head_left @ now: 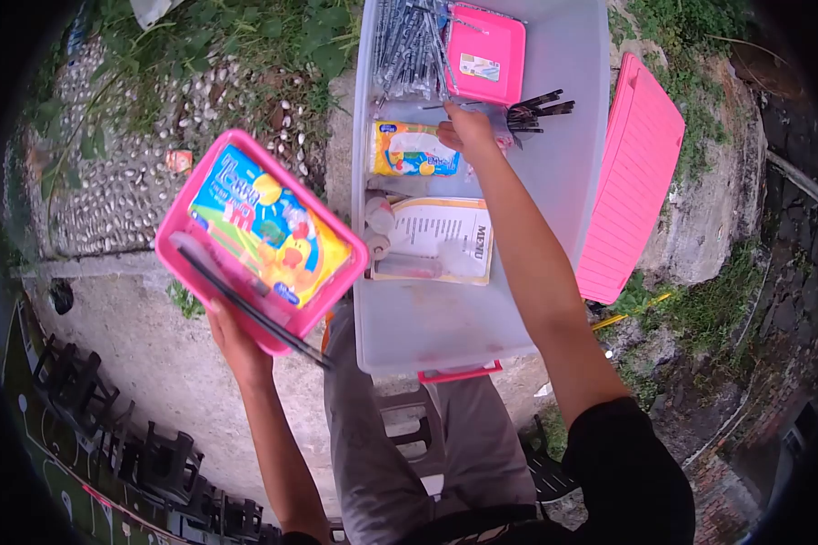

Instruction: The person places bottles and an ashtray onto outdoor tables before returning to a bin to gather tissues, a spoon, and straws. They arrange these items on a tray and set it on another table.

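My left hand (237, 347) grips the near edge of a small pink plastic tray (177, 207), held tilted to the left of the storage box. In that tray lie a yellow and blue tissue pack (273, 222) and long dark sticks (245, 304) whose ends stick out over the rim. My right hand (468, 129) reaches inside the translucent storage box (427, 331), its fingers curled close together; what they pinch, if anything, I cannot tell. Beneath and beside it are another tissue pack (413, 150), a bundle of patterned wrapped sticks (407, 54) and dark wrapped sticks (541, 111).
A second pink tray (509, 45) sits at the box's far end. Nearer lies a printed menu (443, 232), with clear plastic items around it. The pink lid (632, 182) leans along the box's right side. Black stools (73, 381) stand at lower left, beside pebbled paving (91, 200).
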